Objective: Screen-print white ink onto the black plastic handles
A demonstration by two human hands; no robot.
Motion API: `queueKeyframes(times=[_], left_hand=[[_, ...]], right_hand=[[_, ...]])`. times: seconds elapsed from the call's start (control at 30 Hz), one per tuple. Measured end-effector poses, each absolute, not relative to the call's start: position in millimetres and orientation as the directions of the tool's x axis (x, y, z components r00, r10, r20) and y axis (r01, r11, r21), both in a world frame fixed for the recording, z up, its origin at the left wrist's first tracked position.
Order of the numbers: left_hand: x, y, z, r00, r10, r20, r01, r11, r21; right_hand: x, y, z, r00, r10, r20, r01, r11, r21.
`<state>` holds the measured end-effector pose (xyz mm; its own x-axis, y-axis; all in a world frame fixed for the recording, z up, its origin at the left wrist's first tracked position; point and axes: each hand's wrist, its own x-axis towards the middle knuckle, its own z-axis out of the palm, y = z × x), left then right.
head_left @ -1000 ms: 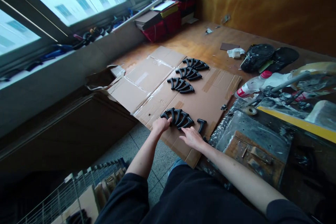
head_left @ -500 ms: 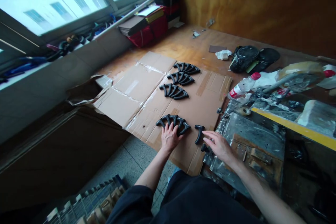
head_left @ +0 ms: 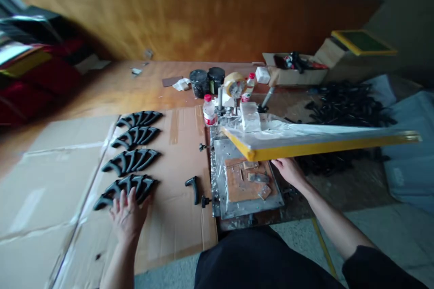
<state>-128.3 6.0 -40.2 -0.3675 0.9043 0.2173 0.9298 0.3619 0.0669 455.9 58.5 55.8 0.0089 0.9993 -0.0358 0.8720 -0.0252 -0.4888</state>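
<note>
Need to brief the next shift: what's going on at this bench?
The person's left hand lies flat on the nearest row of black handles, one of four rows on the cardboard. Their right hand is beside the metal plate, under a raised yellow-edged frame. One single handle lies alone between them.

Four handle fans [head_left: 130, 161], one loose handle [head_left: 193, 186]
</note>
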Motion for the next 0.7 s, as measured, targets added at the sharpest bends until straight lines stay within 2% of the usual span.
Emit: queueKeyframes(times=[0.1, 0.17, 0.4, 0.53, 0.63, 0.7], left_hand=[[-80, -17, -41, -0.393, 0.869, 0.3, 0.917, 0.349, 0.191], [-41, -29, -39, -0.384, 0.876, 0.293, 0.914, 0.314, 0.258], [70, -31, -18, -0.371, 0.906, 0.202, 0.858, 0.252, 0.448], [92, -34, 5, -0.437, 0.879, 0.191, 0.811, 0.294, 0.505], [93, -43, 19, -0.503, 0.838, 0.21, 0.776, 0.331, 0.537], [95, -45, 28, -0.53, 0.822, 0.207, 0.753, 0.344, 0.561]], right_hand=[[515, 50, 44, 0.127, 0.991, -0.042, 0.93, -0.134, -0.342], [543, 52, 35, 0.213, 0.973, -0.091, 0.924, -0.231, -0.305], [563, 105, 4, 0.353, 0.89, -0.29, 0.791, -0.449, -0.416], [568, 112, -6, 0.441, 0.847, -0.299, 0.708, -0.532, -0.465], [563, 95, -3, 0.456, 0.862, -0.22, 0.701, -0.5, -0.509], [546, 77, 4, 0.298, 0.951, -0.085, 0.785, -0.294, -0.546]])
